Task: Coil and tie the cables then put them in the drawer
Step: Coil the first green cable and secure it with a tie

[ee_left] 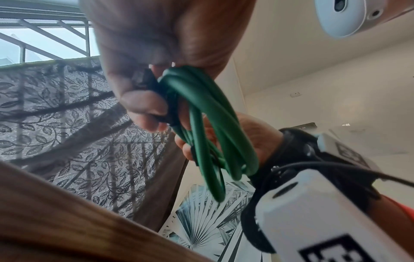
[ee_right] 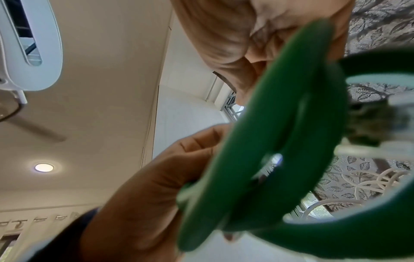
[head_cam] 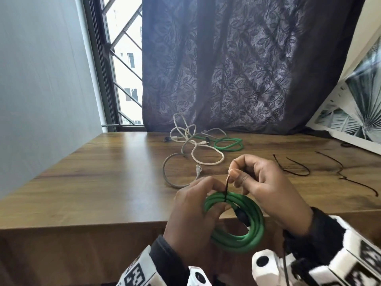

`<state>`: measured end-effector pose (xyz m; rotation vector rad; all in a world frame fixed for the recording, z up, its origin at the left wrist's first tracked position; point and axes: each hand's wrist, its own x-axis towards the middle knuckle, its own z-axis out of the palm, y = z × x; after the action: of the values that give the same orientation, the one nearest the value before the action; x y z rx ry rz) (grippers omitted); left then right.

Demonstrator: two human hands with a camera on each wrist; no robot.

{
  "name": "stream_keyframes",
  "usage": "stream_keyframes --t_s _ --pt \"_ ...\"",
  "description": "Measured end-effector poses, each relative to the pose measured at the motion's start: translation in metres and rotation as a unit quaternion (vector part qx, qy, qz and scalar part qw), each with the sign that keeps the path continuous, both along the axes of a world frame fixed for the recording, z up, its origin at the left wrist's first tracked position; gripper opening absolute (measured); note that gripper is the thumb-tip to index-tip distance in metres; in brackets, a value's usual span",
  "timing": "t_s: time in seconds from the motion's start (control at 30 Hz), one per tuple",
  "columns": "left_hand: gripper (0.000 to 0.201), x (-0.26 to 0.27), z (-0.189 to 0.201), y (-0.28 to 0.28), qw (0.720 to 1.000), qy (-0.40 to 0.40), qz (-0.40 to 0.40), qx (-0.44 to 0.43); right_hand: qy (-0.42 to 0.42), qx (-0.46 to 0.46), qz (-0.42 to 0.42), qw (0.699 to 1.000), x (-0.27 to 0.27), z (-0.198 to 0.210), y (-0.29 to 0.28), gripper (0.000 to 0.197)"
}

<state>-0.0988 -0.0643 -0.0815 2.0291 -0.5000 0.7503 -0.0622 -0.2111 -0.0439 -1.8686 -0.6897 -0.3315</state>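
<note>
A coiled green cable (head_cam: 243, 230) hangs over the table's near edge, gripped at its upper left by my left hand (head_cam: 193, 213). My right hand (head_cam: 259, 182) pinches the upper end of a thin dark tie (head_cam: 226, 188) that wraps the coil's top. The left wrist view shows the green cable (ee_left: 208, 127) bunched in my fingers (ee_left: 143, 104), a black plug beside them. In the right wrist view the green cable (ee_right: 268, 150) fills the frame, blurred. Further back on the table lie loose white cables (head_cam: 191, 145), a grey cable (head_cam: 167, 172) and a second green cable (head_cam: 228, 144).
The wooden table (head_cam: 99, 182) runs back to a dark patterned curtain (head_cam: 237, 69) and a window (head_cam: 123, 58). Spare dark ties (head_cam: 296, 166) lie to the right on the table. A framed leaf print (head_cam: 354, 104) leans at the far right.
</note>
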Motion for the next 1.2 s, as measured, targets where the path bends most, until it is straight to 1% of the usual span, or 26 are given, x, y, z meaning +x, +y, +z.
stream_keyframes --t_s 0.03,0.1,0.17,0.23,0.3,0.4,0.47,0.53,0.6,0.63,0.67,0.73,0.83,0.9,0.93,0.97,1.03,1.07,1.17,1.2 --pt "0.017 0.001 -0.001 0.0 1.0 -0.004 0.006 -0.001 0.023 0.01 0.013 1.0 0.0 0.001 -0.001 0.01" --pt "0.018 0.002 -0.003 0.0 1.0 -0.012 0.017 0.007 0.057 0.015 0.023 0.998 0.001 0.0 0.0 0.013" --pt "0.018 0.002 -0.003 0.0 0.999 -0.02 0.028 0.024 0.083 0.028 0.016 0.996 0.002 -0.003 0.001 0.015" --pt "0.018 0.002 -0.004 0.0 0.998 -0.026 0.038 0.041 0.113 0.036 0.018 0.993 0.002 -0.003 0.002 0.012" --pt "0.018 0.002 -0.005 0.0 0.997 -0.027 0.048 0.051 0.111 0.021 0.02 0.993 0.002 -0.002 0.004 0.011" --pt "0.018 0.0 -0.005 0.003 0.996 -0.028 0.061 0.061 0.092 0.013 0.0 0.996 0.004 0.001 0.008 0.02" --pt "0.017 -0.001 -0.004 0.005 0.994 -0.041 0.074 0.076 0.11 0.014 0.002 0.994 0.005 0.002 0.008 0.016" --pt "0.017 -0.003 -0.003 0.01 0.991 -0.053 0.09 0.087 0.165 0.007 0.042 0.985 0.004 0.002 0.012 0.003" --pt "0.016 -0.004 -0.002 0.012 0.989 -0.059 0.099 0.097 0.219 0.013 0.093 0.971 0.004 0.001 0.012 0.018" --pt "0.016 -0.005 -0.002 0.014 0.987 -0.06 0.102 0.104 0.233 0.024 0.109 0.966 0.004 0.0 0.014 0.02" --pt "0.015 -0.006 -0.002 0.015 0.987 -0.062 0.104 0.109 0.238 0.037 0.113 0.964 0.003 0.001 0.016 0.018" --pt "0.013 -0.009 -0.001 0.017 0.986 -0.059 0.105 0.113 0.224 0.056 0.117 0.966 0.002 0.001 0.021 0.009" --pt "0.014 -0.012 0.0 0.023 0.987 -0.049 0.11 0.107 0.18 0.068 0.112 0.975 0.003 -0.002 0.031 0.018" --pt "0.016 -0.013 0.001 0.027 0.987 -0.042 0.114 0.107 0.139 0.034 0.095 0.985 0.001 -0.002 0.037 0.02" --pt "0.017 -0.014 0.002 0.029 0.988 -0.037 0.114 0.101 0.097 -0.002 0.076 0.992 0.0 -0.002 0.04 0.019" --pt "0.018 -0.015 0.003 0.031 0.989 -0.03 0.114 0.089 0.037 -0.05 0.051 0.997 -0.001 -0.002 0.043 0.017" --pt "0.02 -0.014 0.005 0.035 0.993 -0.016 0.111 0.049 -0.093 -0.129 0.001 0.987 -0.007 -0.001 0.048 0.015" --pt "0.02 -0.013 0.005 0.038 0.993 -0.011 0.112 0.033 -0.132 -0.143 -0.008 0.981 -0.011 0.0 0.052 0.014" --pt "0.018 -0.013 0.005 0.043 0.993 -0.004 0.12 0.022 -0.181 -0.153 -0.018 0.971 -0.019 -0.002 0.06 0.021" --pt "0.015 -0.013 0.005 0.045 0.992 -0.003 0.123 0.018 -0.187 -0.155 -0.025 0.97 -0.02 -0.004 0.062 0.021"
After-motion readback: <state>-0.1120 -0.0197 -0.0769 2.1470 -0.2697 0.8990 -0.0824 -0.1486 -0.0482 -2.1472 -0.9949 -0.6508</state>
